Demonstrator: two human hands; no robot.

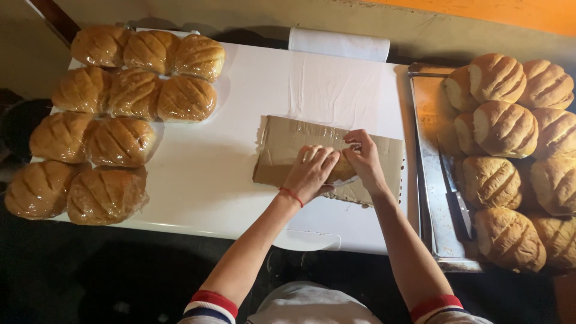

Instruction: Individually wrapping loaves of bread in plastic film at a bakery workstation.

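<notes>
Both hands, left hand [312,173] and right hand [364,161], press a bread loaf [341,170] on cardboard [282,144]; wrapped loaves [120,114] at nine o'clock, unwrapped loaves [510,156] at three.

Bread roll [343,170] mostly hidden under left hand [312,173] and right hand [364,161]; only a sliver shows, so grip can't be judged. Cardboard sheet [282,147] partly covered by both hands. Film roll [339,44] half behind white table [204,174]. Unwrapped loaves [510,129] cut off at right edge. Knife [454,195] blade dim, handle unclear.

Bare white table [240,174] btwn wrapped loaves [120,114] left & tray [432,198] w/ knife [456,198] right.
</notes>
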